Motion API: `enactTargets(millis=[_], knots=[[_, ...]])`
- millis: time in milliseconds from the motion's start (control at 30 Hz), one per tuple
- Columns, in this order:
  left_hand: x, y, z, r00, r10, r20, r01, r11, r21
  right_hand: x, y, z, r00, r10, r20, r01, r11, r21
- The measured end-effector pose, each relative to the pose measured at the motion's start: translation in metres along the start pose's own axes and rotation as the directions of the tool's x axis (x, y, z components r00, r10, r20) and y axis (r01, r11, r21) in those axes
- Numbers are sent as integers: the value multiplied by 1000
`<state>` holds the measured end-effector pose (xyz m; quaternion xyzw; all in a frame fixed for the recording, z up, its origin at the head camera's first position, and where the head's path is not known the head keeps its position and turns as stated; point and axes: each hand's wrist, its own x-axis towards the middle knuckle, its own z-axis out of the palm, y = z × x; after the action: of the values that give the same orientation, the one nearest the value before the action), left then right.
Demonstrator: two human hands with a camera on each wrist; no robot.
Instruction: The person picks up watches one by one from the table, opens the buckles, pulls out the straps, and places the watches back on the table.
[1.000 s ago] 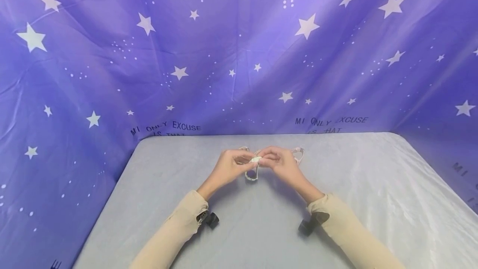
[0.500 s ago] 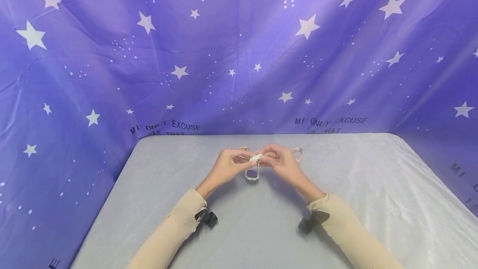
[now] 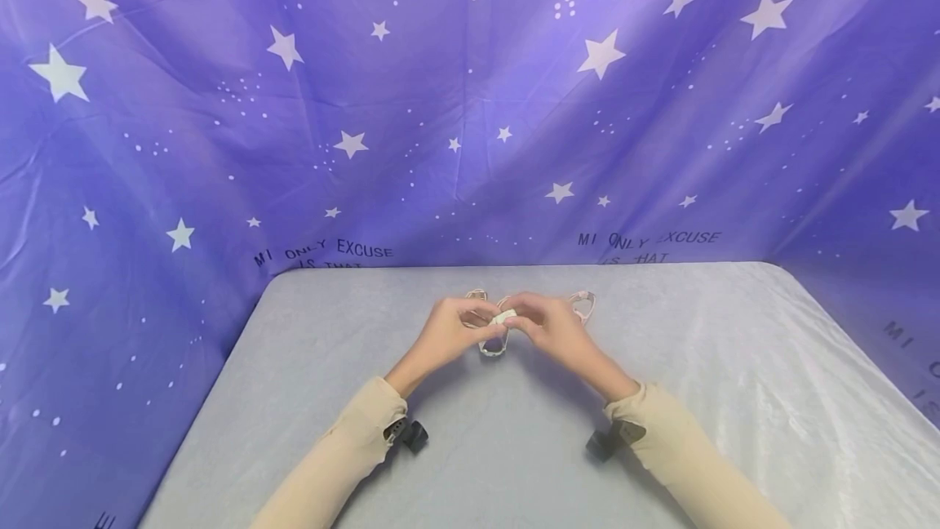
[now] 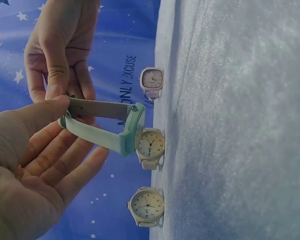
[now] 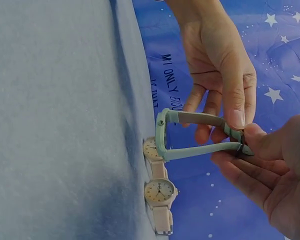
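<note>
A mint-green wristwatch (image 4: 95, 134) hangs between the two hands, its strap looped and its case lowest, above the table. Its face is turned away from the left wrist view. The left hand (image 3: 454, 326) pinches the strap near the buckle between thumb and fingers. From the other side, the right hand (image 3: 549, 325) pinches the same buckle end, thumb and fingertips at the overlap of the two strap ends. In the right wrist view a dark buckle (image 5: 241, 145) shows at the right fingertips.
Behind the hands, a row of watches stands on the grey cloth-covered table (image 3: 499, 447): two cream round-faced ones, a near watch (image 4: 147, 206) and a middle watch (image 4: 151, 143), and a pale pink squarish watch (image 4: 152, 78). A purple star-printed curtain (image 3: 441, 104) hangs behind the table.
The hands stay at the buckle and dip slightly. The right thumb and fingers spread a little apart, and the hanging watch shifts slightly left.
</note>
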<state>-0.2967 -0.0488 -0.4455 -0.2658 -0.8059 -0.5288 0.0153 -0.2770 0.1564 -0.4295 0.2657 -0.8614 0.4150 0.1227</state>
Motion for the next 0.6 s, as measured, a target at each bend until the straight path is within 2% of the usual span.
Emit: enactTargets(millis=[133, 233, 333, 433, 600], knots=[[0, -1, 0, 1000, -11, 3, 11, 1000, -13, 0, 1, 1, 997, 72, 10, -73, 993, 91], [0, -2, 0, 1000, -18, 10, 19, 999, -45, 0, 2, 2, 988, 153, 29, -156, 970, 184], [0, -2, 0, 1000, -22, 16, 23, 997, -71, 1, 3, 2, 974, 220, 44, -225, 946, 233], [0, -3, 0, 1000, -20, 17, 22, 996, -83, 1, 4, 1, 964, 259, 56, -265, 933, 245], [0, -3, -1, 1000, -21, 3, 21, 999, -50, 1, 4, 0, 955, 277, 108, -297, 903, 310]])
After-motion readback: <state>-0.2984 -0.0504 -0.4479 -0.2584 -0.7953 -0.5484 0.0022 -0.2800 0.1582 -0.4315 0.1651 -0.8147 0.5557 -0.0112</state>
